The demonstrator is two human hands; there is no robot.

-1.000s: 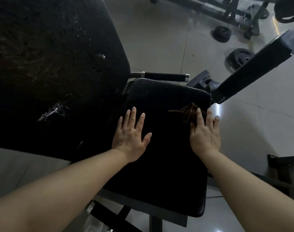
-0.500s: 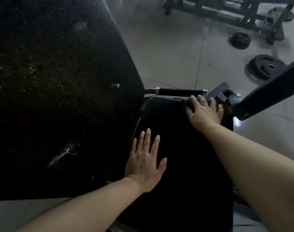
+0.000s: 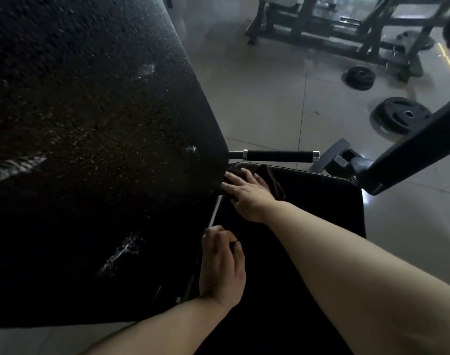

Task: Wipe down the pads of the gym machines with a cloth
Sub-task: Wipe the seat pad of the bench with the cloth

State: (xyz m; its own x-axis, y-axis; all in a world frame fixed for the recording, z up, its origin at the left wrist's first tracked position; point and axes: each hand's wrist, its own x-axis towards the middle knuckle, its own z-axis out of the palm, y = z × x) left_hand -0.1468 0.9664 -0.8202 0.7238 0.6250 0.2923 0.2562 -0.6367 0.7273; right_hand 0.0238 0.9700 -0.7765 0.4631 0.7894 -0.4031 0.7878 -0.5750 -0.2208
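Seat pad (image 3: 321, 213) under cloth (image 3: 272, 180), right hand (image 3: 247, 196)

1 head camera looks steeply down, close over the seat pad (image 3: 308, 201).

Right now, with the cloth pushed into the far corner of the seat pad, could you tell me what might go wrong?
1. The right hand presses the brown cloth flat against the edge of the large back pad; fingertips could slip into the narrow gap there and get pinched.
2. The left hand curls over the seat pad edge beside a metal strip, which might scrape the knuckles.
3. The handle bar sits just past the cloth; a longer stroke could knock it.
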